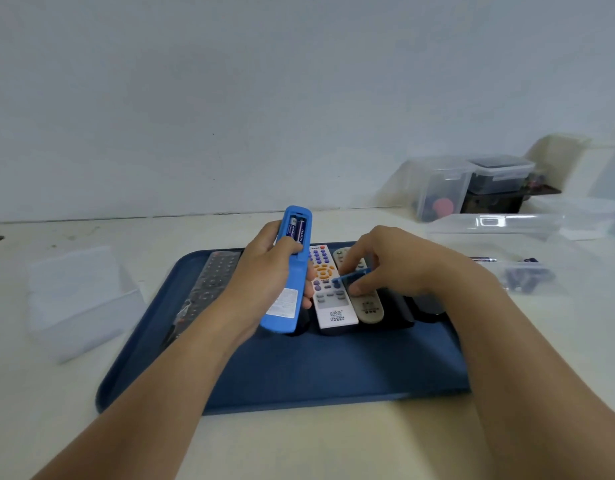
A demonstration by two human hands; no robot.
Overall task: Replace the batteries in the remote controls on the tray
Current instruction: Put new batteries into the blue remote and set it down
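Both forearms reach in from the bottom edge over a blue tray (pixel 327 372) on the pale worktop (pixel 299 445). Left hand (pixel 264 282) has its grip wrapped round a blue remote (pixel 288 271), held tilted above the tray w/ back side up; battery bay is uncovered, two batteries (pixel 296 230) seated inside. Right hand (pixel 392 265) pinches a small blue battery cover (pixel 351 276) btwn thumb & fingers, just over a white remote (pixel 330 292) & a beige remote (pixel 368 306) lying side by side on the tray. Black remote (pixel 209 285) lies at the tray's left. Clear bins (pixel 472 185) sit far right; loose batteries (pixel 524 275) near the right wrist.
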